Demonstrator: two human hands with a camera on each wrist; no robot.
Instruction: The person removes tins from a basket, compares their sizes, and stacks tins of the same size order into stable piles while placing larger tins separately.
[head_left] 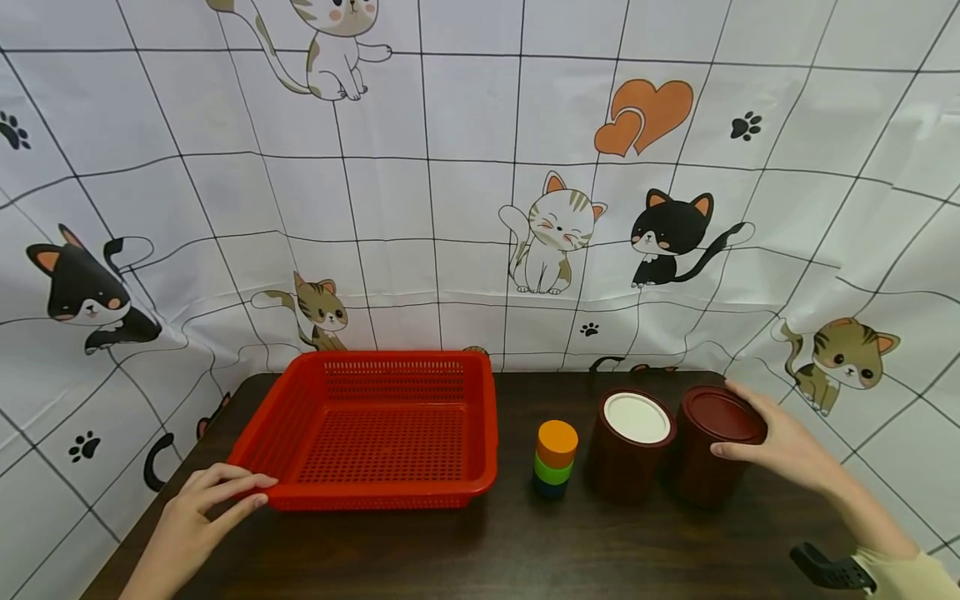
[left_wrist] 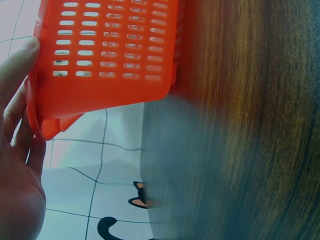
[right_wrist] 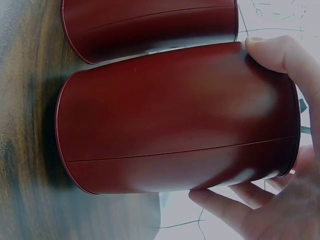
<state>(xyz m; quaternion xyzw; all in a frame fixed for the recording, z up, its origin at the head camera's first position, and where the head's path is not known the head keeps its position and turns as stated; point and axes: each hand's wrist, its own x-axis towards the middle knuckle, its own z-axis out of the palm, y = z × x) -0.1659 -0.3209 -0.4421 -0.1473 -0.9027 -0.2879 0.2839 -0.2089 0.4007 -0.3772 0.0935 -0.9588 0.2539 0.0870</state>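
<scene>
My left hand [head_left: 197, 518] holds the near left corner of a red plastic basket [head_left: 382, 490]. In the left wrist view, the thumb lies on the outside of the slotted basket [left_wrist: 112, 92] at its rim, with the other fingers around the corner. My right hand [head_left: 787, 442] grips the upper part of a dark red cylindrical canister [head_left: 708, 467] with a dark red lid. Thumb and fingers span opposite sides of that canister [right_wrist: 175, 120] in the right wrist view. It stands upright beside a second dark red canister [head_left: 626, 467] with a white round top.
A small stack of orange, green and dark blue round pieces [head_left: 557, 444] stands between the basket and the canisters. All rest on a dark wooden table [head_left: 510, 554]. Behind it hangs a white curtain [head_left: 465, 200] with cat prints.
</scene>
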